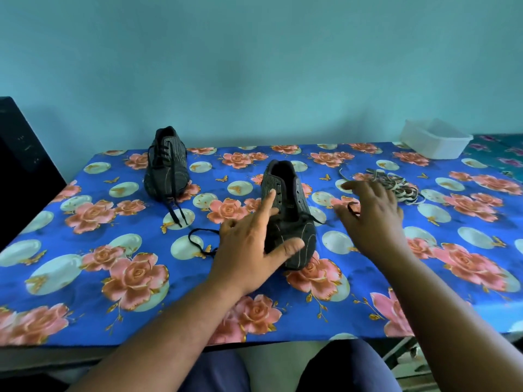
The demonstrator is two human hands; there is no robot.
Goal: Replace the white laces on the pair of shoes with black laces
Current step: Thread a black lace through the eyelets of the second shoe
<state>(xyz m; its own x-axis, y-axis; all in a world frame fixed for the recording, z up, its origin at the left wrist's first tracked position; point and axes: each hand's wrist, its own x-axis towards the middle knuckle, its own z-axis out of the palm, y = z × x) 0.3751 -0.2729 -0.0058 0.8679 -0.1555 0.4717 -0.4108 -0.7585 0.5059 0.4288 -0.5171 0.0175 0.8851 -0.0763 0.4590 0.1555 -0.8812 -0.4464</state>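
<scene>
Your left hand (pixel 249 244) rests open on the near shoe (pixel 288 213) at mid-surface, fingers spread. Your right hand (pixel 373 210) hovers beside it, fingers loosely apart — whether it pinches the black lace (pixel 202 240) end, you cannot tell. The far shoe (pixel 165 165) is laced black; white laces (pixel 396 185) lie heaped right.
</scene>
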